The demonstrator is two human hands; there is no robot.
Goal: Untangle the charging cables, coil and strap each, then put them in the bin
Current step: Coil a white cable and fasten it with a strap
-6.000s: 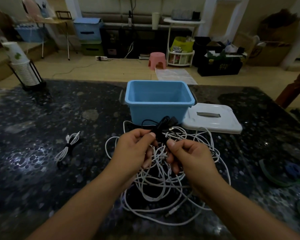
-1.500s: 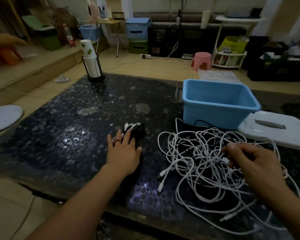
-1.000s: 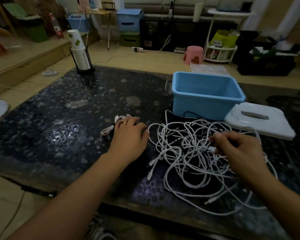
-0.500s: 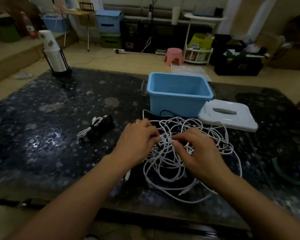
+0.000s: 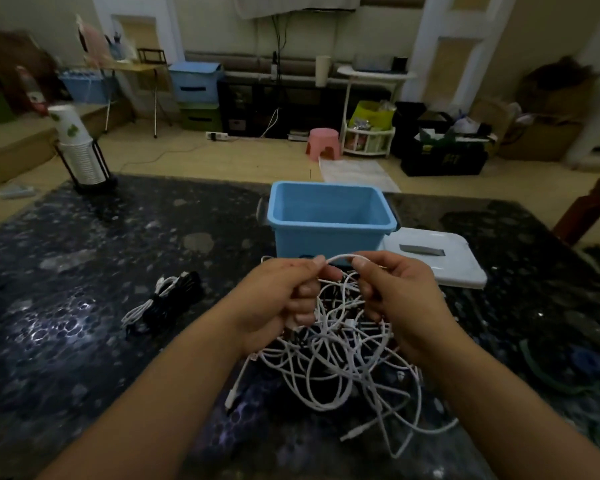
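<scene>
Cables [image 5: 340,358]: white, tangled heap

One head-worn camera looks forward and down, close over the table [image 5: 84,306], room beyond.

— How many bins?
— One blue bin [image 5: 329,220], one white lid [image 5: 440,261].
— Coiled bundles?
— Two, I think: one white [image 5: 149,299], one black [image 5: 177,296]. The loose tangle [image 5: 343,358] can't be counted.
</scene>
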